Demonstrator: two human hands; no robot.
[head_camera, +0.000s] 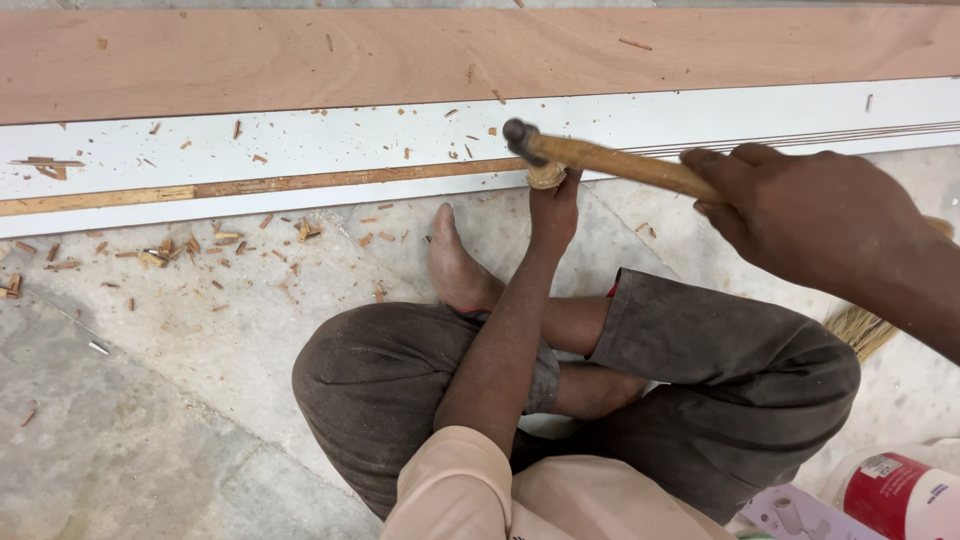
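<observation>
My right hand (810, 215) grips the wooden handle of a hammer (610, 163), whose dark metal head hangs just above the white laminated board (300, 135). My left hand (553, 205) is stretched forward and holds a chisel by its rounded wooden handle (546, 177) at the board's groove, right under the hammer head. A groove of bare wood (250, 185) runs along the board to the left of the chisel. I sit cross-legged on the floor, one bare foot (455, 265) close to the board.
A long plywood sheet (400, 55) lies beyond the white board. Wood chips (200, 245) litter the board and stone floor. A broom's bristles (860, 328) poke out at right. A red-and-white can (895, 490) and a small box (800, 515) stand at the bottom right.
</observation>
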